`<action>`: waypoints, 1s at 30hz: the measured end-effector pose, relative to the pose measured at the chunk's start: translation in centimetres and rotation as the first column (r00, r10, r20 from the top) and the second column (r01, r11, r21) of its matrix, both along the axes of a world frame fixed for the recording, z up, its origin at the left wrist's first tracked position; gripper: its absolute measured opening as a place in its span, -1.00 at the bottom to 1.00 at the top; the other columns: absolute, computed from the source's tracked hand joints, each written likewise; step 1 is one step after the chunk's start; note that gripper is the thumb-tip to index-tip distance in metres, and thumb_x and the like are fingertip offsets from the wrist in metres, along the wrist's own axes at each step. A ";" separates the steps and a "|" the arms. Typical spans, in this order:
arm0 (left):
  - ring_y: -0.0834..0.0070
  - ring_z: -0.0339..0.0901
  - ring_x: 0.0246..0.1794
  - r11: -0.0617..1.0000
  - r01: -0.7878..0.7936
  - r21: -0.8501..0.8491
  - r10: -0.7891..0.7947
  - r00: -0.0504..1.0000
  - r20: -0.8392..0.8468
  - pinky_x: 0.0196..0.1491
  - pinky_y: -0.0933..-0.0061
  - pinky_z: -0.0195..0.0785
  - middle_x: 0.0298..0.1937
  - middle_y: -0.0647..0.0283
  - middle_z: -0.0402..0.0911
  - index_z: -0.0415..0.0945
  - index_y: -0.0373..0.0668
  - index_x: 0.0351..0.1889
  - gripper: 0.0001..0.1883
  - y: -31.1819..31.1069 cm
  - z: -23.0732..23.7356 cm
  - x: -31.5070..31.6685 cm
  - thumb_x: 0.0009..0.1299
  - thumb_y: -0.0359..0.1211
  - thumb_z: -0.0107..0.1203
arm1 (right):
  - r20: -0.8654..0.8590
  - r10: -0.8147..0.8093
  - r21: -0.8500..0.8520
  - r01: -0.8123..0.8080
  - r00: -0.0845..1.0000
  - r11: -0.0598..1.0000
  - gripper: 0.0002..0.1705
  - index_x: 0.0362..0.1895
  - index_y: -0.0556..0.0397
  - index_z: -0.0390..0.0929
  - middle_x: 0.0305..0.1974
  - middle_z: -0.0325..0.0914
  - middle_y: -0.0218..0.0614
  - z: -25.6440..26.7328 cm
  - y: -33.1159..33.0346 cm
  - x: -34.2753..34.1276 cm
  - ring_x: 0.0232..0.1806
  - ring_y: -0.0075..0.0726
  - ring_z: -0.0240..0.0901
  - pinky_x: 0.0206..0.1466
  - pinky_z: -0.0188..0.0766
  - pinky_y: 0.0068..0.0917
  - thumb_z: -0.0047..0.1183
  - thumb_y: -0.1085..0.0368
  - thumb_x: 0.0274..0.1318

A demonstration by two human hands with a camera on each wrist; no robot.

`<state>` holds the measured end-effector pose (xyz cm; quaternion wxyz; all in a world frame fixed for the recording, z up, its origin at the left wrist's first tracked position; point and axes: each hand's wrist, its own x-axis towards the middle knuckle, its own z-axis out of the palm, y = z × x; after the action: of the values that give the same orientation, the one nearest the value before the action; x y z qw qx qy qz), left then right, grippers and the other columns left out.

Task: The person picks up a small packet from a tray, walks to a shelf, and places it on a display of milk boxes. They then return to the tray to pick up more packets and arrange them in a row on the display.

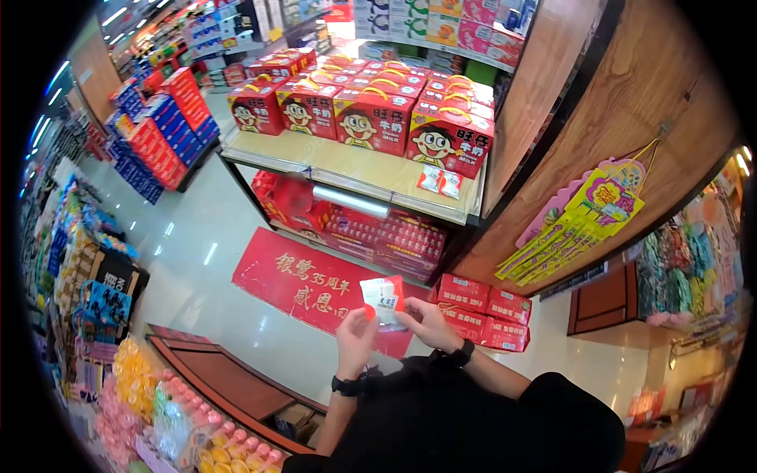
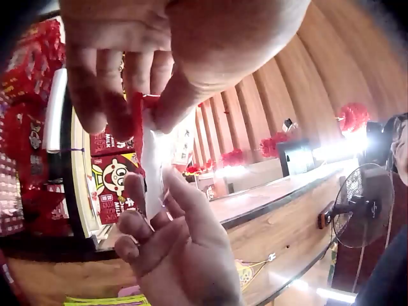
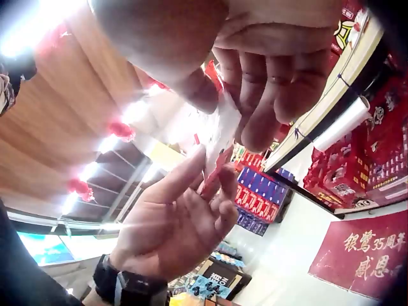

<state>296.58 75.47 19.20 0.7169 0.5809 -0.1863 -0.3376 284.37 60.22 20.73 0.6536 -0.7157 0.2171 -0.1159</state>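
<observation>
A small red-and-white packet (image 1: pixel 383 298) is held up in front of the body between both hands. The left hand (image 1: pixel 355 339) pinches its lower left side between thumb and fingers. On the other side, the right hand (image 1: pixel 432 325) pinches the lower right edge. In the left wrist view the packet (image 2: pixel 155 162) is seen nearly edge-on, the left hand (image 2: pixel 185 44) above it and the right hand (image 2: pixel 188 255) below. The right wrist view shows the packet (image 3: pixel 220 127) with the left hand (image 3: pixel 178 223), wearing a black wristband, on its lower end.
Two similar small packets (image 1: pixel 439 182) lie on the wooden shelf top (image 1: pixel 315 154), before red milk cartons (image 1: pixel 371 118) with yellow handles. A red floor mat (image 1: pixel 268 272) and stacked red boxes (image 1: pixel 485 311) are beyond the hands. Yellow strips (image 1: pixel 564 229) hang on a wooden panel at right.
</observation>
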 end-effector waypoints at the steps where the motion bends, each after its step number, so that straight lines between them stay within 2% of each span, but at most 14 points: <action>1: 0.62 0.59 -0.12 1.000 0.015 0.005 -0.015 1.000 0.003 -0.07 0.58 0.49 -0.06 0.21 0.66 0.48 -0.36 0.05 -0.76 0.2 -0.1 1.3 0.45 -0.53 0.15 | -0.016 -0.015 0.051 0.016 1.000 0.999 -0.69 0.06 0.20 0.50 -0.20 0.62 -0.43 -0.2 0.4 0.8 -0.23 -0.65 0.52 -0.22 0.46 -0.63 0.10 0.25 0.38; 4: 0.60 0.59 -0.10 0.998 0.062 0.010 -0.062 0.998 0.024 -0.04 0.56 0.50 -0.06 0.22 0.66 0.48 -0.35 0.05 -0.75 0.6 -0.9 4.7 0.44 -0.53 0.17 | -0.086 -0.049 0.195 0.065 0.995 0.979 -0.69 0.07 0.19 0.48 -0.21 0.61 -0.40 0.7 1.4 3.5 -0.23 -0.61 0.53 -0.19 0.46 -0.61 0.06 0.23 0.41; 7: 0.61 0.58 -0.09 0.993 0.120 0.019 -0.118 0.990 -0.072 -0.03 0.56 0.49 -0.06 0.24 0.65 0.48 -0.33 0.05 -0.75 0.8 -1.4 6.9 0.44 -0.53 0.17 | -0.048 -0.082 0.125 0.088 0.995 0.988 -0.69 0.06 0.19 0.49 -0.21 0.61 -0.39 -1.1 2.1 4.9 -0.23 -0.60 0.53 -0.20 0.46 -0.59 0.05 0.23 0.41; 10: 0.53 0.59 -0.04 0.982 0.169 0.079 -0.165 0.985 -0.053 0.03 0.47 0.47 -0.05 0.17 0.65 0.50 -0.33 0.03 -0.73 0.5 -3.3 8.5 0.40 -0.47 0.21 | -0.054 -0.195 0.042 0.197 0.979 0.979 -0.71 0.01 0.20 0.53 -0.24 0.62 -0.38 -0.5 2.8 6.0 -0.26 -0.60 0.52 -0.22 0.45 -0.57 0.06 0.23 0.39; 13: 0.52 0.60 -0.05 0.966 0.244 0.084 -0.243 0.970 -0.027 0.03 0.46 0.47 -0.06 0.18 0.65 0.50 -0.32 0.02 -0.73 -0.6 -4.1 9.6 0.40 -0.45 0.21 | -0.153 -0.267 -0.117 0.251 0.951 0.961 -0.72 -0.06 0.22 0.57 -0.29 0.62 -0.36 -0.7 2.2 6.3 -0.29 -0.60 0.50 -0.24 0.44 -0.55 0.08 0.22 0.38; 16: 0.58 0.59 -0.08 0.940 0.335 0.060 -0.335 0.942 -0.008 -0.01 0.54 0.47 -0.08 0.24 0.64 0.49 -0.32 0.02 -0.75 -2.6 -4.1 10.7 0.42 -0.51 0.19 | -0.290 -0.303 -0.182 0.259 0.908 0.949 -0.67 -0.05 0.27 0.58 -0.32 0.66 -0.18 -0.3 0.6 6.7 -0.24 -0.45 0.62 -0.14 0.50 -0.45 0.08 0.21 0.35; 19: 0.61 0.58 -0.10 0.912 0.405 0.064 -0.405 0.914 -0.003 -0.03 0.57 0.48 -0.08 0.27 0.64 0.48 -0.32 0.03 -0.76 -5.1 -4.1 11.8 0.43 -0.52 0.17 | -0.231 -0.373 -0.150 0.346 0.899 0.926 -0.67 -0.03 0.27 0.57 -0.26 0.68 -0.17 -0.7 -0.7 7.2 -0.21 -0.40 0.63 -0.11 0.52 -0.44 0.10 0.22 0.34; 22: 0.62 0.59 -0.10 0.901 0.422 0.104 -0.424 0.906 -0.005 -0.05 0.58 0.48 -0.09 0.28 0.65 0.48 -0.32 0.04 -0.76 -7.8 -3.9 13.1 0.45 -0.50 0.16 | -0.161 -0.428 -0.034 0.428 0.890 0.903 -0.67 -0.01 0.27 0.55 -0.21 0.69 -0.16 -1.9 -2.8 8.2 -0.18 -0.37 0.64 -0.08 0.54 -0.41 0.11 0.24 0.33; 25: 0.63 0.59 -0.11 0.898 0.407 0.167 -0.420 0.906 0.055 -0.08 0.59 0.48 -0.08 0.28 0.65 0.47 -0.33 0.08 -0.75 -10.8 -3.6 14.2 0.48 -0.47 0.13 | -0.061 -0.435 -0.037 0.434 0.898 0.900 -0.72 0.02 0.21 0.52 -0.27 0.62 -0.35 -3.8 -5.8 9.6 -0.31 -0.58 0.52 -0.23 0.48 -0.54 0.08 0.26 0.38; 26: 0.63 0.59 -0.11 0.897 0.397 0.194 -0.420 0.903 0.093 -0.09 0.59 0.48 -0.07 0.28 0.65 0.47 -0.33 0.09 -0.74 -11.8 -3.3 15.0 0.49 -0.46 0.13 | -0.092 -0.420 0.007 0.422 0.903 0.907 -0.71 0.02 0.21 0.52 -0.26 0.63 -0.34 -3.2 -7.0 10.1 -0.30 -0.57 0.53 -0.21 0.48 -0.53 0.08 0.26 0.37; 30: 0.63 0.59 -0.13 0.915 0.293 0.278 -0.351 0.918 0.186 -0.12 0.59 0.46 -0.07 0.26 0.66 0.47 -0.34 0.12 -0.74 -15.6 -2.3 16.8 0.51 -0.47 0.08 | -0.019 -0.384 0.018 0.384 0.923 0.923 -0.69 0.01 0.24 0.54 -0.28 0.64 -0.32 -1.6 -11.7 12.4 -0.28 -0.57 0.54 -0.20 0.48 -0.51 0.08 0.25 0.35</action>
<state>313.35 59.89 16.92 0.5472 0.6611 -0.3196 -0.4019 296.76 48.57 19.11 0.6244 -0.6531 0.3589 -0.2340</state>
